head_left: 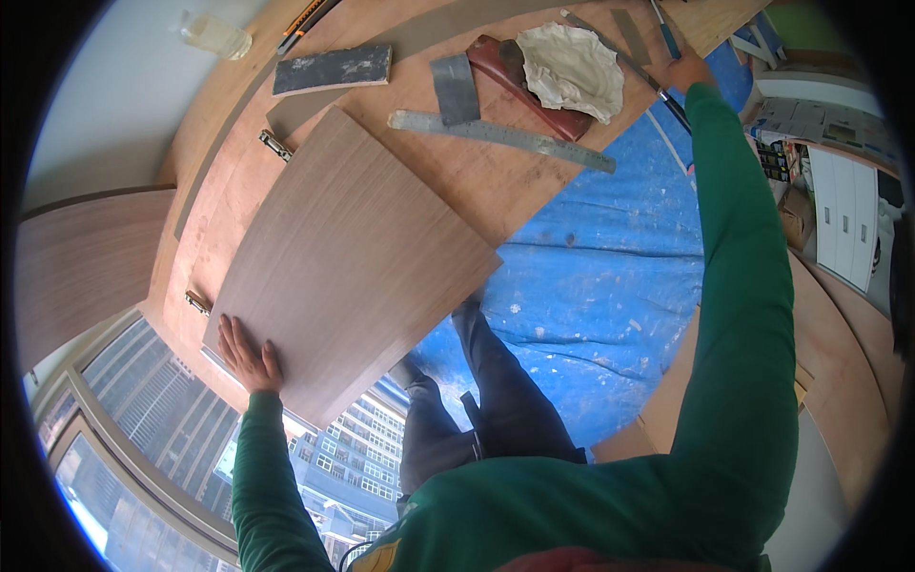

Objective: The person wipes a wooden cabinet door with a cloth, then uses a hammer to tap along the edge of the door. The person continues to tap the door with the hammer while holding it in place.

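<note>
My left hand (250,357) lies flat, fingers stretched, on the near-left corner of a wood-grain cabinet door (353,257). The door rests on the plywood worktop and juts past its front edge. Two metal hinges, an upper one (275,145) and a lower one (198,302), stick out along its left side. At the far right, my right hand (690,72) is closed at the end of a screwdriver (665,34) with a blue-green handle and thin metal shaft. My forearm hides part of this grip.
A steel ruler (505,140), dark sheet (455,89), red-brown piece (534,95), crumpled cream cloth (572,74) and black block (334,70) lie beyond the door. A utility knife (305,26) and clear bottle (216,36) are at the back left. Blue sheeting (600,286) covers the floor.
</note>
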{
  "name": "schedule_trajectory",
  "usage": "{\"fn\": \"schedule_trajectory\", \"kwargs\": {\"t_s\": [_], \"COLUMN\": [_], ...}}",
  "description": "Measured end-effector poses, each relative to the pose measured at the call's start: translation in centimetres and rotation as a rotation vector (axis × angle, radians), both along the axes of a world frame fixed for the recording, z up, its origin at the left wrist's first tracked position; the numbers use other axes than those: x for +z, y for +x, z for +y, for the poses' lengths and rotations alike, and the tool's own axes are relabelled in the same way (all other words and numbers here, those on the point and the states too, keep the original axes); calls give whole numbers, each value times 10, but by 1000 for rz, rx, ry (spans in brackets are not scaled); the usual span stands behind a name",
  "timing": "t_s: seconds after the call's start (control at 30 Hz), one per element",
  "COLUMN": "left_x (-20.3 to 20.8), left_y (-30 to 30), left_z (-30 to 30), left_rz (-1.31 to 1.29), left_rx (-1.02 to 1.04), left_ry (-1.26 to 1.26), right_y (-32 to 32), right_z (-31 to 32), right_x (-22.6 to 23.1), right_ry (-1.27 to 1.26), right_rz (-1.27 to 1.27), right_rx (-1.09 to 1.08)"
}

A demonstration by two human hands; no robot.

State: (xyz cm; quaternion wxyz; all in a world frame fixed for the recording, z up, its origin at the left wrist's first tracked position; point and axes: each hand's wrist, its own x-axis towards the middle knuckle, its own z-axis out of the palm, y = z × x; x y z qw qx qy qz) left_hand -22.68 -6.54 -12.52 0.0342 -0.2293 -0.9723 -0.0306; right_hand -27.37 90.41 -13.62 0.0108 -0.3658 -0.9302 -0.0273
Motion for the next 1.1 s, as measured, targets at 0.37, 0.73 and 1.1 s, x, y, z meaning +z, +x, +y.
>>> {"fn": "schedule_trajectory", "kwargs": {"t_s": [0.37, 0.73, 1.1], "left_x": [17, 4, -12], "left_y": [-7, 4, 5], "left_z": [1, -15, -17], "left_rz": [0, -75, -5], "left_rx": [12, 117, 103], "left_ry": [-10, 34, 132], "right_y": [61, 207, 308], "right_z": [128, -61, -608], "right_x": [11, 53, 80], "right_ry": [-594, -934, -1703], "right_rz": [68, 719, 788], "right_rx": [-346, -539, -603]}}
